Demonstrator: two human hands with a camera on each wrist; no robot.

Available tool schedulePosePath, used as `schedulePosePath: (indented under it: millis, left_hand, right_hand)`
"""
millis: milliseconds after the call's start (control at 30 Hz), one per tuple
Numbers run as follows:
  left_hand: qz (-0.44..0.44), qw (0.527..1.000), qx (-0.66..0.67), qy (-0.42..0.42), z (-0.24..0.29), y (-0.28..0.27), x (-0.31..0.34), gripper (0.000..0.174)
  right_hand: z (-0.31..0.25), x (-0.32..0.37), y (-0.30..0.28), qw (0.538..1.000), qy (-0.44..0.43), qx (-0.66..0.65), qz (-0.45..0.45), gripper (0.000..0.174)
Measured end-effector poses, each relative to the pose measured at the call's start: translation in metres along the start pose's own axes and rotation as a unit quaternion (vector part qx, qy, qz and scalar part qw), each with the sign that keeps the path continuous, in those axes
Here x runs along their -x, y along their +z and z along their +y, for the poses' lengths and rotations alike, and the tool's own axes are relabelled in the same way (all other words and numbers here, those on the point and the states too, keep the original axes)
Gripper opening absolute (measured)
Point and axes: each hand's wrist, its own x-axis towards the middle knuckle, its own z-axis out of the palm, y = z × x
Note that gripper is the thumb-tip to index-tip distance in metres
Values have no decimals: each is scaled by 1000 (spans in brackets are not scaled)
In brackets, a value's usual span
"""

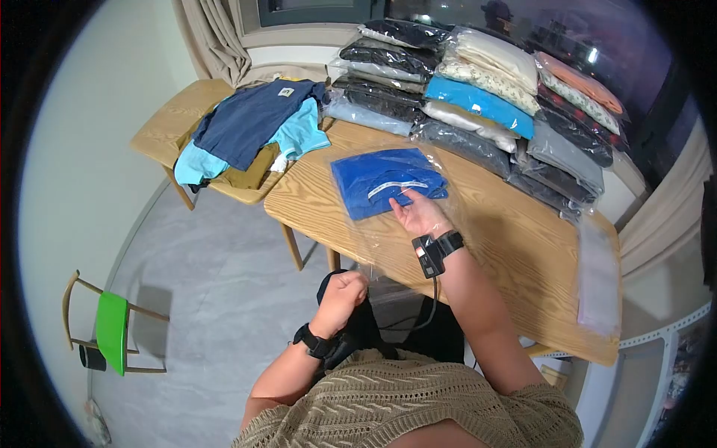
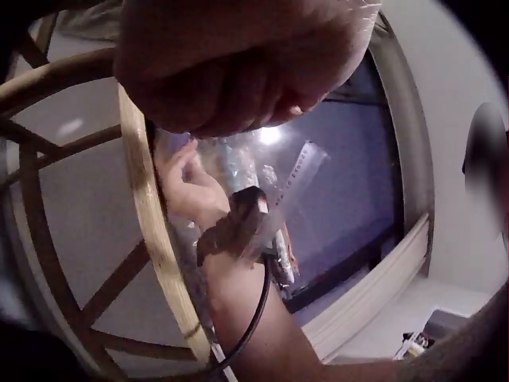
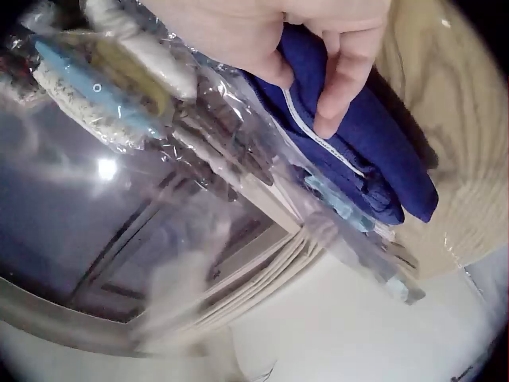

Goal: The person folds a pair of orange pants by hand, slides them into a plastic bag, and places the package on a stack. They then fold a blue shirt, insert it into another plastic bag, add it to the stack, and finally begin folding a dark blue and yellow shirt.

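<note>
On the wooden table (image 1: 515, 246) lies a folded blue shirt (image 1: 358, 179) with a white strip along its collar, inside a clear plastic bag (image 1: 373, 235). My right hand (image 1: 422, 216) is at the collar, palm partly turned up; its spread, relaxed fingers touch the blue fabric (image 3: 350, 147). Close to the table's front edge my left hand (image 1: 342, 299) is curled into a fist, gripping the edge of the bag. From that fist (image 2: 238, 72) a clear printed strip of film (image 2: 298, 175) stretches across the right wrist in the left wrist view.
Stacks of bagged clothes (image 1: 478, 97) line the table's back by the window. Loose shirts (image 1: 254, 123) are heaped on a second table to the left. Flat clear bags (image 1: 597, 276) lie at the right end. A green chair (image 1: 112, 332) stands on the floor at left.
</note>
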Motion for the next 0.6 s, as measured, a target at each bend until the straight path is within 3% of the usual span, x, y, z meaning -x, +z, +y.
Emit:
schedulePosePath:
  millis: [133, 233, 333, 467, 500, 533, 567, 600]
  left_hand:
    - [-42, 998, 45, 8, -5, -14, 2, 22]
    - [-59, 997, 56, 12, -5, -15, 7, 23]
    - [-38, 998, 55, 2, -6, -15, 10, 23]
    - [-38, 997, 64, 10, -10, -21, 10, 23]
    - [-38, 996, 73, 14, -8, -23, 11, 23]
    - [-38, 996, 83, 18, -7, -26, 12, 24]
    - [-38, 996, 83, 16, -8, -32, 14, 24]
    - [-34, 992, 118, 35, -10, -42, 18, 23]
  right_hand:
    - [-6, -13, 5, 994, 86, -66, 26, 23]
    - [-5, -18, 10, 999, 18, -24, 13, 24]
    - [-4, -25, 10, 997, -60, -10, 55, 24]
    - [1, -34, -3, 990, -27, -133, 38, 21]
    - [9, -17, -2, 995, -85, 29, -39, 21]
    - [18, 5, 3, 965, -140, 191, -115, 22]
    - [29, 39, 17, 986, -107, 82, -96, 23]
    - [42, 44, -5, 963, -125, 160, -179, 28]
